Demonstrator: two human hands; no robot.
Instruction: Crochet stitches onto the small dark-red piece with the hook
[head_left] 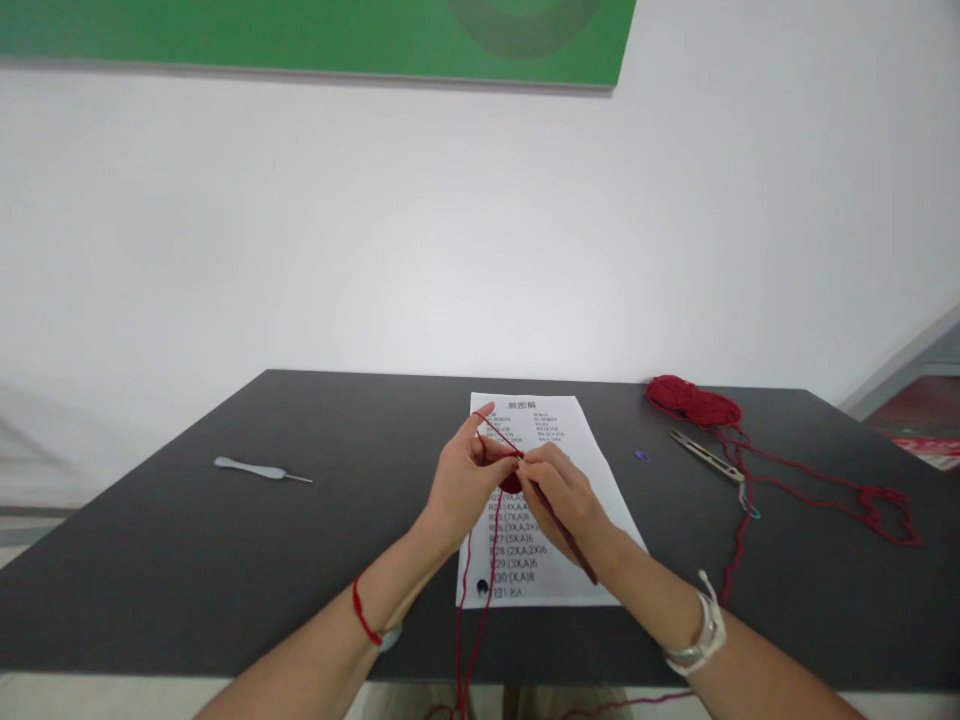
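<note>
Both hands meet over a printed pattern sheet (555,580) on the dark table. My left hand (465,475) pinches a small dark red crochet piece (511,484), and red yarn (491,425) runs over its raised index finger. In my right hand (562,490) is a crochet hook with a dark red-brown handle (566,540), its handle slanting down to the right. The hook's tip meets the piece between the fingertips, mostly hidden. Two strands of yarn hang from the left hand over the table's front edge.
At the back right lies a red yarn skein (691,400), with loose strands trailing right and forward. Near it are thread snips (705,455), a blue stitch marker (750,502) and a purple stitch marker (642,456). A grey-handled hook (259,468) lies at left.
</note>
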